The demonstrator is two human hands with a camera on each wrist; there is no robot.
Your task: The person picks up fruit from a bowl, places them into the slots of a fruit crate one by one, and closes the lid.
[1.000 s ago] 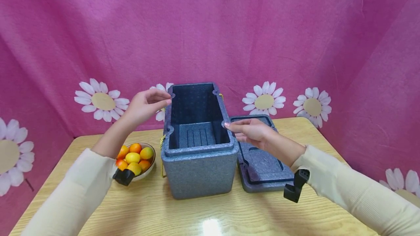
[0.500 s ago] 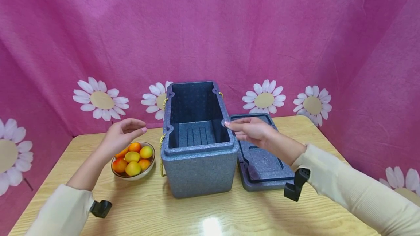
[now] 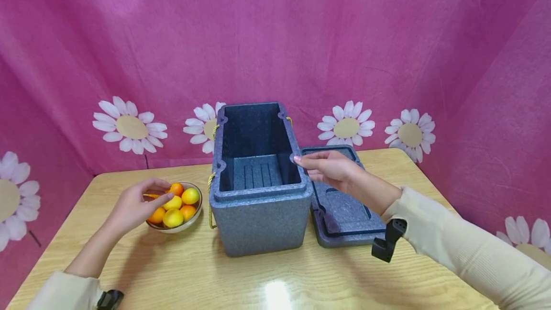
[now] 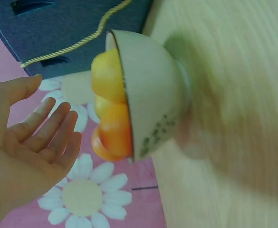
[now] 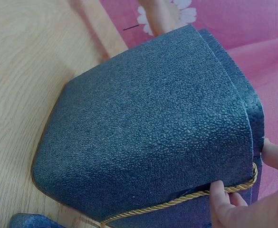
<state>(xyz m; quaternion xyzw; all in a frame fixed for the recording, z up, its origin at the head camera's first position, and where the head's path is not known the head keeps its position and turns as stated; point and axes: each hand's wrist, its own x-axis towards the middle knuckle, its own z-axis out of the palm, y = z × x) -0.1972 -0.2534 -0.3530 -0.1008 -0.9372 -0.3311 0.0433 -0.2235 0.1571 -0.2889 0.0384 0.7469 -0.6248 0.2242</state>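
A tall grey foam box (image 3: 262, 228) stands uncovered on the table, its ribbed floor visible. My right hand (image 3: 333, 169) grips its right rim, thumb over the edge and fingers against the outer side. In the right wrist view those fingers lie by a yellow rope (image 5: 177, 201). To the left, a cream bowl (image 4: 153, 85) holds several yellow and orange fruits (image 3: 173, 217). My left hand (image 3: 137, 204) hovers at the bowl's left side with fingers loosely bent and nothing held. In the left wrist view a gap separates its fingertips from the fruit.
The grey foam lid (image 3: 344, 216) lies on the wooden table (image 3: 215, 281) to the right of the box, under my right forearm. A pink cloth (image 3: 258, 37) with white daisies hangs behind the table.
My left hand has left the box's left rim and come down and leftward to the fruit bowl. My right hand has stayed on the right rim.
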